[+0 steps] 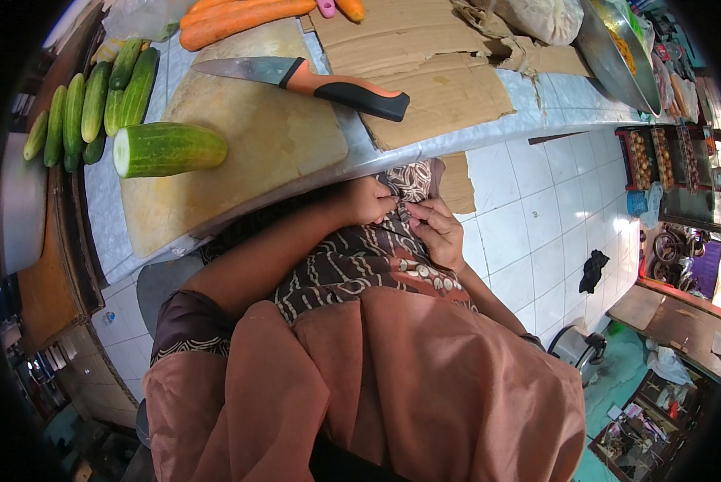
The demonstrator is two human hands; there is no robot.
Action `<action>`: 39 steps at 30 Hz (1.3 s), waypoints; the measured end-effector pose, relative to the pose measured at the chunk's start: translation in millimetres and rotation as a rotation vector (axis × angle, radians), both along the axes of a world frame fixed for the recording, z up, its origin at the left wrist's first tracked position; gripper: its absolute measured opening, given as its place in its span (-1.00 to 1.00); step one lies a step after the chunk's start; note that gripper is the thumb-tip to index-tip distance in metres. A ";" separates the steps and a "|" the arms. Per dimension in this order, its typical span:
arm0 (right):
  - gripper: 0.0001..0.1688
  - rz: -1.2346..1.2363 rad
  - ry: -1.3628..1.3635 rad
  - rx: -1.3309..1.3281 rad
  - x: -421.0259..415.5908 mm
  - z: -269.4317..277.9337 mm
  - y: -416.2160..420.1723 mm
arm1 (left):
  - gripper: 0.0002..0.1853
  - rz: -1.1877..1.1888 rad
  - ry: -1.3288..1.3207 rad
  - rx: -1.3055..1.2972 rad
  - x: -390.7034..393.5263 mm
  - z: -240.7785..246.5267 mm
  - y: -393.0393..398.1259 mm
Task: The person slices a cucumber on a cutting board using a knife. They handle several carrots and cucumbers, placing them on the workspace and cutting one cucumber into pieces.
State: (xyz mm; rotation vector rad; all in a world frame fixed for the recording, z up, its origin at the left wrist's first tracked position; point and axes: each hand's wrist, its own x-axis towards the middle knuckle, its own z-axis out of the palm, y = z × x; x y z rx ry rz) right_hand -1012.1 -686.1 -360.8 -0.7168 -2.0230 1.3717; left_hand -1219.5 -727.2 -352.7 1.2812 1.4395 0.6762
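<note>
Both hands are low in front of my lap, just below the table edge. My left hand (372, 202) has its fingers pinched on the patterned batik cloth (411, 181) of the garment. Close beside it, my right hand (439, 229) pinches a fold of the same cloth. Above them on the table lies a worn cutting board (258, 129). A kitchen knife (336, 90) with an orange and black handle rests across it, blade to the left. A cut cucumber piece (174, 149) lies on the board's left part, its pale cut face turned left.
Whole cucumbers (95, 102) lie left of the board, carrots (246, 21) at its far end. Flattened cardboard (433, 90) covers the table on the right, with a metal bowl (616, 66) beyond. A black item (593, 271) lies on the tiled floor (517, 229).
</note>
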 end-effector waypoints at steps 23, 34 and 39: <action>-0.63 0.105 0.002 0.080 -2.6 1.9 2.8 | -0.65 -0.023 -0.107 -0.210 -3.9 4.0 7.0; -0.56 0.114 -0.196 0.490 -5.0 15.4 2.4 | -0.69 0.026 -0.106 -0.267 -1.0 10.5 8.7; -0.57 0.112 -0.157 0.395 -2.7 15.7 2.7 | -0.60 -0.013 -0.207 -0.131 -4.6 -5.4 -0.7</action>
